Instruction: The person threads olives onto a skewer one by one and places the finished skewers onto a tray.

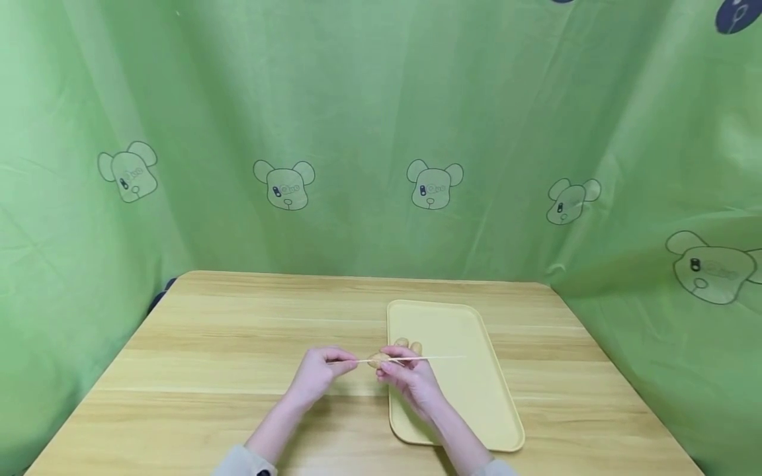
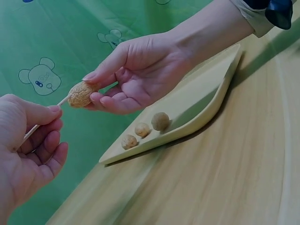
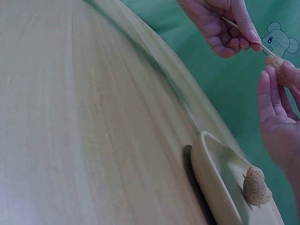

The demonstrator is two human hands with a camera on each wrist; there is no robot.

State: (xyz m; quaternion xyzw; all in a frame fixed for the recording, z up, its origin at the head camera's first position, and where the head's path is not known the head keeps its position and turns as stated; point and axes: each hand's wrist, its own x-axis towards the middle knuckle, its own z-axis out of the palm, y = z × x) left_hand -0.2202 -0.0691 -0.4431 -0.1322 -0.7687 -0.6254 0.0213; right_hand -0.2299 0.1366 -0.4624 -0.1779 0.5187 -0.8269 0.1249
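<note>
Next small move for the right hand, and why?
Probably have the right hand release the brown lump: the skewer appears to run right through it, the left hand pinches the skewer close by, and three more lumps lie on the tray.

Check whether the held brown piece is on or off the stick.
On: the stick meets the brown piece in the left wrist view and shows beyond it in the head view.
</note>
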